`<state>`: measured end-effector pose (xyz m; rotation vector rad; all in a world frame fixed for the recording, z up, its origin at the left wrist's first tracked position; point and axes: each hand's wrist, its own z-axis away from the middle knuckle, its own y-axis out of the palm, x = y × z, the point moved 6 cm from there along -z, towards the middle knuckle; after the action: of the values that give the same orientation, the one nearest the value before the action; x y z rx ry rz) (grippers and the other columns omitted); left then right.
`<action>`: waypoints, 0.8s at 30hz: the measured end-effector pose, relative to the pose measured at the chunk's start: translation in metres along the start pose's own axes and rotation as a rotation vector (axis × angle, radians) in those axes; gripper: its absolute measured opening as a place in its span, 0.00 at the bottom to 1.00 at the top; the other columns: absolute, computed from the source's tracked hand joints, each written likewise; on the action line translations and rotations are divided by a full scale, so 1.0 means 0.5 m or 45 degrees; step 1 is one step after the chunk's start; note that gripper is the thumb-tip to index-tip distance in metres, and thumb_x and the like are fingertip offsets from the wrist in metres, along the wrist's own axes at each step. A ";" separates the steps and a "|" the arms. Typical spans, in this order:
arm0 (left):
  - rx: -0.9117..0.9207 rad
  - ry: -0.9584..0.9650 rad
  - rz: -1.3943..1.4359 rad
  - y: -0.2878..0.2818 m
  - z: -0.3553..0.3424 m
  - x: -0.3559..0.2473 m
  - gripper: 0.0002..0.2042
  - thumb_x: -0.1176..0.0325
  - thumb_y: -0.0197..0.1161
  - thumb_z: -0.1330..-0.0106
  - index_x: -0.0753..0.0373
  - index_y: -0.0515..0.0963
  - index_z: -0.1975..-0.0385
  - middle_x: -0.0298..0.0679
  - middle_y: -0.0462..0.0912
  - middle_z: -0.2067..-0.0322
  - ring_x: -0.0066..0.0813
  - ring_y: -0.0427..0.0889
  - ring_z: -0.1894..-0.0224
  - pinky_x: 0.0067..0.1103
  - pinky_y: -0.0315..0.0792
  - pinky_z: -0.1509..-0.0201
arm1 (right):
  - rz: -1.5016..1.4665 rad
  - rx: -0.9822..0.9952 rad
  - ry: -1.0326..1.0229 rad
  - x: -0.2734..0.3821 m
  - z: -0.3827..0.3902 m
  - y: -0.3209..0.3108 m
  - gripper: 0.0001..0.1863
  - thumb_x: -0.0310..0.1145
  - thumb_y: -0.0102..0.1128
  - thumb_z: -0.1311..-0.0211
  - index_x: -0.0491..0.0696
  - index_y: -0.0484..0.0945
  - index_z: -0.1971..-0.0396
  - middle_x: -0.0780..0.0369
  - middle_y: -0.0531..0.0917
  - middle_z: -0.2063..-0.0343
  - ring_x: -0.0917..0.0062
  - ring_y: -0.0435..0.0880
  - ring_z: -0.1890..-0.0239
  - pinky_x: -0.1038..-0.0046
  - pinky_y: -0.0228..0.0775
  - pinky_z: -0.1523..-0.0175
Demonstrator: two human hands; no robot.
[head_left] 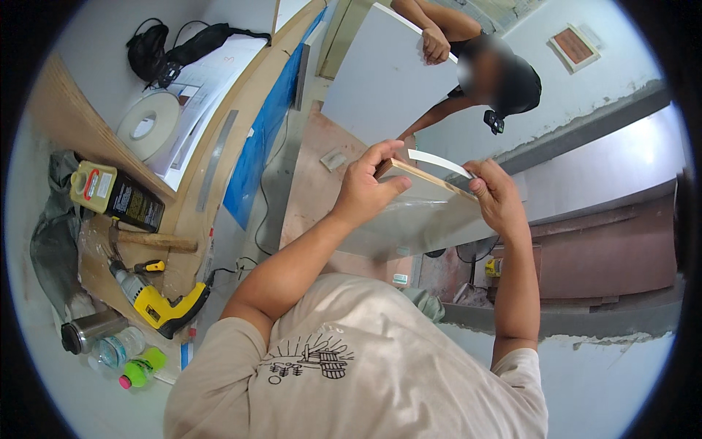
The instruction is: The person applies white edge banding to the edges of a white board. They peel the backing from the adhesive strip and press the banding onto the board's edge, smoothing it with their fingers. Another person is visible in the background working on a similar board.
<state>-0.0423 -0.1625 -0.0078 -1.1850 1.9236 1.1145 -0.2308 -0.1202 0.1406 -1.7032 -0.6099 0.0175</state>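
Observation:
A thin board [417, 219] with a pale glossy face and a bare wood-coloured edge stands in front of my body, that edge turned up. My left hand [367, 183] grips its left corner, thumb on the near face and fingers over the far side. A narrow white edging strip [442, 161] arches above the bare edge, its left end loose in the air. The strip's right end is pinched in my right hand [497, 194], beside the board's right corner. Whether the right fingers also touch the board cannot be told.
Opposite me a co-worker [504, 73] holds a large white panel [395, 73]. On the left bench lie a yellow drill [164, 304], a hammer [157, 240], a solvent can [117, 194], a tape roll [150, 126] and bottles [121, 347]. A cable [263, 212] hangs beside the bench.

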 end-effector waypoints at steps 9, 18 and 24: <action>0.023 -0.200 -0.001 0.003 -0.003 0.001 0.24 0.74 0.72 0.41 0.67 0.75 0.45 0.37 0.81 0.56 0.23 0.78 0.51 0.20 0.71 0.44 | 0.105 0.055 0.082 0.003 0.005 0.035 0.14 0.40 0.58 0.33 0.48 0.81 0.54 0.57 0.74 0.71 0.61 0.76 0.68 0.64 0.69 0.60; -0.004 0.026 -0.067 -0.009 -0.009 -0.008 0.13 0.76 0.69 0.37 0.68 0.80 0.53 0.35 0.82 0.60 0.20 0.78 0.57 0.18 0.71 0.50 | 0.155 0.100 -0.016 -0.016 0.003 0.029 0.15 0.46 0.58 0.35 0.55 0.83 0.55 0.58 0.79 0.66 0.62 0.80 0.57 0.61 0.72 0.53; -0.041 0.039 -0.210 -0.030 -0.021 0.006 0.10 0.70 0.61 0.31 0.69 0.78 0.55 0.40 0.82 0.59 0.25 0.80 0.58 0.22 0.74 0.50 | 0.222 0.104 -0.020 -0.036 0.012 0.052 0.16 0.49 0.60 0.38 0.56 0.84 0.57 0.60 0.79 0.68 0.65 0.82 0.59 0.62 0.73 0.57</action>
<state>-0.0305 -0.1766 -0.0103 -1.3590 1.7996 1.0484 -0.2382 -0.1245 0.1096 -1.6736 -0.4647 0.1781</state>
